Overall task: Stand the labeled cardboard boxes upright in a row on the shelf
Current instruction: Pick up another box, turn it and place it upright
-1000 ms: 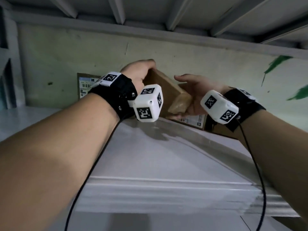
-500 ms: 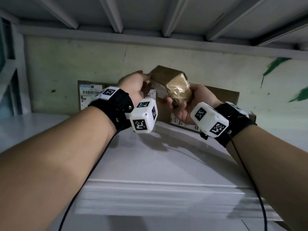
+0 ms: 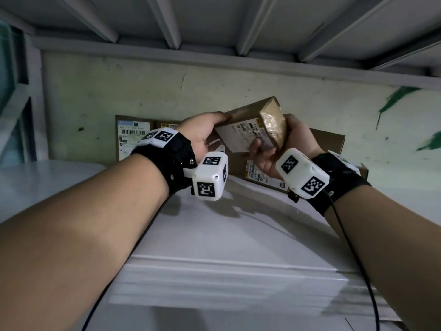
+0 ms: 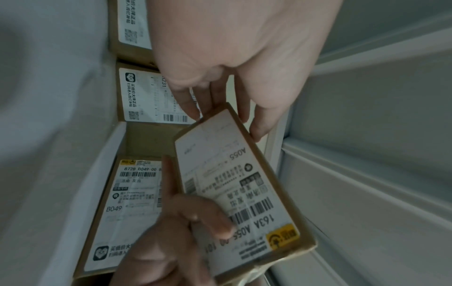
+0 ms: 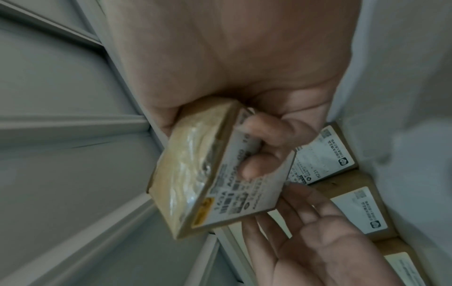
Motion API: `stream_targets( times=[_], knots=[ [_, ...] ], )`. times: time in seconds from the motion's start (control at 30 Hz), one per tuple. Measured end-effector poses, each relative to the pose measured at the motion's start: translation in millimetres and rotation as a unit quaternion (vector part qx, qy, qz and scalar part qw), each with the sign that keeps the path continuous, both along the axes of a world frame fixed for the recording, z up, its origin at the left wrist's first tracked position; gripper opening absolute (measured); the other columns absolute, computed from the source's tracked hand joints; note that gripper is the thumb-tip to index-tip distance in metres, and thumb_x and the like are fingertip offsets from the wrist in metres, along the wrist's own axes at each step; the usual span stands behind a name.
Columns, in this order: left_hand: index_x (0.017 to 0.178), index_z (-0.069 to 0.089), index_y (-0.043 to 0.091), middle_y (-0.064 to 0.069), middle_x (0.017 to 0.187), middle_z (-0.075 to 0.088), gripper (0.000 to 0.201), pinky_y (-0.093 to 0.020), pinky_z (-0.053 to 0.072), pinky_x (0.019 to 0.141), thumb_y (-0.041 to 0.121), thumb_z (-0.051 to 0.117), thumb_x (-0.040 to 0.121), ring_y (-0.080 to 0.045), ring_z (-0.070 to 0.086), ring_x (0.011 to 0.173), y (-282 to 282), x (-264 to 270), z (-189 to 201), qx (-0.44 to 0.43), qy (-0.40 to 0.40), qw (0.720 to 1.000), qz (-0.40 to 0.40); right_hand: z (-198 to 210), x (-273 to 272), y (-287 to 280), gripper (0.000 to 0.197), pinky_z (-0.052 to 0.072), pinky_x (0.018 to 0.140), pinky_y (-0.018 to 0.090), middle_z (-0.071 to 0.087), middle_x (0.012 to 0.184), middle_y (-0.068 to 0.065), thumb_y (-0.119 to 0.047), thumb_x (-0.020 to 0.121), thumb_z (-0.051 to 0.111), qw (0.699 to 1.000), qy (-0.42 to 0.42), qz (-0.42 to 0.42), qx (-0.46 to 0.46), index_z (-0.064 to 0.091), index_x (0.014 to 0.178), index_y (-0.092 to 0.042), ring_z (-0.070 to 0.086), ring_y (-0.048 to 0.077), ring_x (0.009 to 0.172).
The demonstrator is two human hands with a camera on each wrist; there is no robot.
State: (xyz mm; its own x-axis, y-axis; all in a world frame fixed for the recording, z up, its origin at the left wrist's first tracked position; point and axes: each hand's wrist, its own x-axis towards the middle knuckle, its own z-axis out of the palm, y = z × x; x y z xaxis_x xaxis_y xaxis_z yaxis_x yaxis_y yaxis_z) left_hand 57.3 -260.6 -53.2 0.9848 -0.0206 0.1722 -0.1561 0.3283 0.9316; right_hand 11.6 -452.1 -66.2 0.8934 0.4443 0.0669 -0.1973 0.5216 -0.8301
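A small cardboard box (image 3: 248, 130) with a white shipping label and a taped end is held tilted in the air above the white shelf (image 3: 214, 235). My right hand (image 3: 272, 144) grips its taped end, thumb on the label, which is clear in the right wrist view (image 5: 259, 143). My left hand (image 3: 214, 125) is open, its straight fingers touching the box's other end (image 4: 220, 100). The label reads A055 on the box (image 4: 234, 183). Other labeled boxes (image 3: 133, 137) stand against the back wall.
A larger brown box (image 3: 327, 144) stands behind my right hand, with another labeled box (image 3: 257, 173) low in front of it. Shelf beams run close overhead (image 3: 167, 20). The shelf's front edge (image 3: 214, 266) lies below my wrists.
The small box has come up off the shelf and turned, so its label now faces me. My right hand has taken hold of its taped end, and both hands have risen.
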Motion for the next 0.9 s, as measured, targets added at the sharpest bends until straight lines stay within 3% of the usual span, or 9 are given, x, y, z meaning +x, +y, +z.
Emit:
stream_targets(
  times=[0.23, 0.3, 0.4, 0.43, 0.57, 0.63, 0.7, 0.8, 0.9],
  knots=[
    [0.090, 0.069, 0.010, -0.007, 0.086, 0.073, 0.009, -0.025, 0.060, 0.071, 0.006, 0.074, 0.096, -0.017, 0.070, 0.082, -5.7, -4.5, 0.5, -0.043, -0.025, 0.999, -0.006, 3.0, 2.8, 10.5, 0.047, 0.032, 0.057, 0.024, 0.059, 0.091, 0.005, -0.061, 0.080, 0.065, 0.982, -0.061, -0.176, 0.031, 0.066, 0.093, -0.016, 0.048, 0.016, 0.061],
    [0.098, 0.073, 0.010, -0.009, 0.097, 0.078, 0.009, -0.031, 0.063, 0.075, 0.011, 0.080, 0.092, -0.021, 0.074, 0.094, -3.4, -5.3, 1.7, -0.056, -0.034, 0.998, 0.006, 2.0, 3.8, 12.0, 0.045, 0.040, 0.060, 0.025, 0.064, 0.090, 0.003, -0.056, 0.077, 0.073, 0.976, -0.064, -0.203, 0.049, 0.064, 0.098, -0.017, 0.057, 0.018, 0.070],
    [0.105, 0.073, 0.010, -0.010, 0.102, 0.079, 0.022, -0.038, 0.065, 0.086, 0.018, 0.085, 0.088, -0.025, 0.075, 0.099, -2.8, -4.9, 2.5, -0.061, -0.045, 0.997, 0.012, 2.7, 2.7, 12.8, 0.063, 0.055, 0.091, 0.031, 0.076, 0.109, 0.009, -0.055, 0.079, 0.075, 0.974, -0.088, -0.204, 0.044, 0.067, 0.120, -0.008, 0.072, 0.024, 0.101],
    [0.104, 0.072, 0.010, -0.010, 0.100, 0.078, 0.020, -0.039, 0.065, 0.086, 0.017, 0.083, 0.089, -0.025, 0.075, 0.099, -4.1, -6.3, 1.8, -0.049, -0.045, 0.998, 0.009, 2.9, 2.2, 11.9, 0.068, 0.058, 0.091, 0.033, 0.076, 0.112, 0.013, -0.059, 0.080, 0.073, 0.974, -0.095, -0.202, 0.039, 0.067, 0.123, -0.007, 0.074, 0.027, 0.103],
    [0.093, 0.064, 0.012, -0.011, 0.095, 0.067, 0.008, -0.045, 0.062, 0.084, 0.005, 0.066, 0.095, -0.026, 0.067, 0.087, -8.0, -15.8, 2.4, -0.002, -0.021, 1.000, -0.008, 4.3, 2.9, 8.0, 0.079, 0.062, 0.060, 0.035, 0.073, 0.117, 0.021, -0.069, 0.084, 0.060, 0.964, -0.128, -0.231, -0.019, 0.062, 0.129, -0.003, 0.078, 0.031, 0.087],
    [0.097, 0.065, 0.013, -0.014, 0.105, 0.067, 0.019, -0.052, 0.061, 0.091, -0.004, 0.060, 0.092, -0.029, 0.067, 0.093, -8.4, -17.7, 1.0, 0.007, -0.024, 1.000, -0.014, 1.8, 6.8, 5.1, 0.079, 0.062, 0.058, 0.040, 0.072, 0.118, 0.023, -0.065, 0.083, 0.065, 0.959, -0.119, -0.257, -0.021, 0.059, 0.133, -0.003, 0.077, 0.035, 0.086],
    [0.119, 0.069, 0.018, -0.014, 0.126, 0.066, 0.050, -0.061, 0.060, 0.092, -0.015, 0.058, 0.083, -0.036, 0.065, 0.114, -10.3, -16.4, -2.3, 0.021, -0.040, 0.999, -0.013, 0.7, 11.7, 1.6, 0.066, 0.061, 0.051, 0.041, 0.071, 0.116, 0.024, -0.056, 0.090, 0.063, 0.956, -0.099, -0.276, -0.012, 0.060, 0.130, -0.003, 0.078, 0.034, 0.075],
    [0.150, 0.055, 0.026, -0.009, 0.138, 0.062, 0.084, -0.057, 0.060, 0.097, -0.019, 0.067, 0.080, -0.035, 0.059, 0.128, -14.9, -19.8, -11.0, 0.101, -0.061, 0.993, -0.023, 3.1, 21.0, 0.8, 0.051, 0.063, 0.061, 0.045, 0.065, 0.132, 0.023, -0.044, 0.103, 0.050, 0.957, -0.068, -0.281, -0.012, 0.054, 0.140, -0.009, 0.074, 0.035, 0.094],
    [0.154, 0.049, 0.026, -0.003, 0.132, 0.067, 0.097, -0.048, 0.063, 0.094, -0.007, 0.089, 0.072, -0.026, 0.065, 0.120, -15.8, -18.6, -19.6, 0.201, -0.081, 0.976, -0.023, 3.8, 22.5, 4.9, 0.049, 0.059, 0.078, 0.046, 0.063, 0.138, 0.015, -0.047, 0.103, 0.047, 0.964, -0.046, -0.261, 0.002, 0.056, 0.137, -0.012, 0.065, 0.032, 0.114]
  ],
)
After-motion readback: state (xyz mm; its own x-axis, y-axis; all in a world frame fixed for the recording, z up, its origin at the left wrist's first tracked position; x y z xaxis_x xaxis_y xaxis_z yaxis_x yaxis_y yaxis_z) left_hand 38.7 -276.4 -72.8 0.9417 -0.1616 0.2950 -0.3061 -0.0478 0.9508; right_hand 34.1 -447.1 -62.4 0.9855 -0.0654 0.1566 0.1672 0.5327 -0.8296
